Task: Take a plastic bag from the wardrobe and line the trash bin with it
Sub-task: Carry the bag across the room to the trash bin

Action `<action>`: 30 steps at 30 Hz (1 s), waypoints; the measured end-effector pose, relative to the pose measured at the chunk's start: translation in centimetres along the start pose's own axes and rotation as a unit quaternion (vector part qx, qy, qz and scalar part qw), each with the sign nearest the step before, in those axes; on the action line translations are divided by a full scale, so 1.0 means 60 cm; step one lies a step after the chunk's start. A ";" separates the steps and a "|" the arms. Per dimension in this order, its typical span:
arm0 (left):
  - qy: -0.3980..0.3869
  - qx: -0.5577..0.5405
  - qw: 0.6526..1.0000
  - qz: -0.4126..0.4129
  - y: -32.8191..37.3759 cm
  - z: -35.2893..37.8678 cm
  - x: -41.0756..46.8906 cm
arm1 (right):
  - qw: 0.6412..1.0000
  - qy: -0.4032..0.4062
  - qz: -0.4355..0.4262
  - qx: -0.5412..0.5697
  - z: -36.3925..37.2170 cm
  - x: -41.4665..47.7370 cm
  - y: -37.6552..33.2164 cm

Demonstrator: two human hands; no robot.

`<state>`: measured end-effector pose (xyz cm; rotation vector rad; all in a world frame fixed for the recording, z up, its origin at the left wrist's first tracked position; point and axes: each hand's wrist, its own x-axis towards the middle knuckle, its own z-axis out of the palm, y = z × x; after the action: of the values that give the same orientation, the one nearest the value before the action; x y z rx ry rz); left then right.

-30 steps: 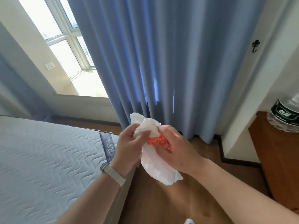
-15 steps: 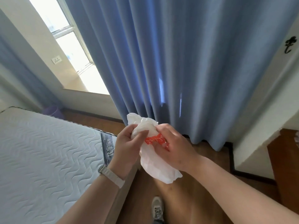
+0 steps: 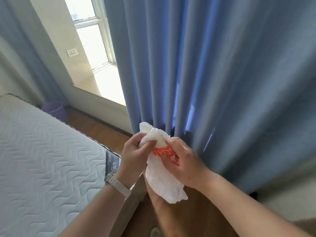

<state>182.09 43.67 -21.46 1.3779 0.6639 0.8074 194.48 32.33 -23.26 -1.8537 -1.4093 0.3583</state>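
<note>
The plastic bag, white with a red printed patch, was held in the air in front of the blue curtain, above the wooden floor just past the bed corner. The left hand pinched its bunched top and the right hand gripped the printed middle, fingers curled into the film. Its long axis ran roughly top to bottom, the loose end hanging down and slightly right. It looked thin, light, limp and probably slippery, so it was best taken by the mouth edges and pulled apart. A purple bin, likely the trash bin, stood well apart beyond the bed.
</note>
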 end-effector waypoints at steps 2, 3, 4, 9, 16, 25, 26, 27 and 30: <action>0.013 -0.010 1.000 -0.002 0.003 -0.024 0.050 | 1.000 -0.006 -0.005 0.000 0.012 0.057 -0.001; 0.016 -0.014 1.000 -0.002 0.005 -0.033 0.073 | 1.000 -0.005 -0.008 0.002 0.017 0.083 0.000; 0.017 -0.015 1.000 0.001 0.007 -0.043 0.094 | 1.000 -0.003 -0.012 0.004 0.023 0.108 0.002; 0.042 -0.013 0.999 0.014 0.004 -0.079 0.181 | 1.000 -0.010 -0.009 0.021 0.052 0.209 0.016; 0.099 0.027 0.994 0.041 -0.008 -0.125 0.281 | 0.996 -0.044 -0.057 0.045 0.094 0.347 0.040; 0.178 0.048 0.983 0.024 -0.028 -0.122 0.450 | 0.986 -0.110 -0.111 0.063 0.096 0.550 0.119; 0.188 0.045 0.981 0.022 -0.026 -0.116 0.471 | 0.984 -0.118 -0.116 0.061 0.090 0.576 0.128; 0.198 0.043 0.979 0.022 -0.023 -0.108 0.494 | 0.983 -0.125 -0.120 0.058 0.081 0.602 0.137; 0.220 0.057 0.973 0.032 -0.012 -0.086 0.558 | 0.976 -0.157 -0.141 0.057 0.056 0.675 0.159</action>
<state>197.32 73.92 -20.96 1.3381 1.0253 1.1575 213.18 69.63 -23.45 -1.5227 -1.7983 0.5925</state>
